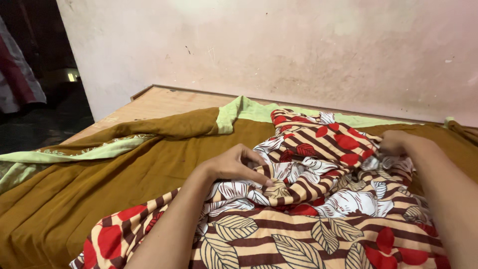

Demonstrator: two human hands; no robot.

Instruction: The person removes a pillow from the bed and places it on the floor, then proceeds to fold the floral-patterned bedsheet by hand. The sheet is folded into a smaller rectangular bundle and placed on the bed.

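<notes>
1. Head view: a patterned sheet (318,199), striped brown and cream with red flowers and leaf prints, lies bunched on the bed (154,102), over a brown blanket (99,194) with a green border.
2. The left hand (234,164) rests on the sheet's crumpled middle. Its fingers (259,179) are curled and press down into a fold, the fabric touching their undersides; the thumb lies along the cloth. The grip looks like a loose pinch on the fold.
3. The right hand (393,142) is farther back, at the sheet's far right edge. Its fingers are closed around a bunch of the fabric, which spills out just below the knuckles.
4. The sheet stretches between both hands and runs down toward the viewer, under both forearms.
5. Bare wooden bed boards show at the far left corner, beside a pink wall (298,50).
</notes>
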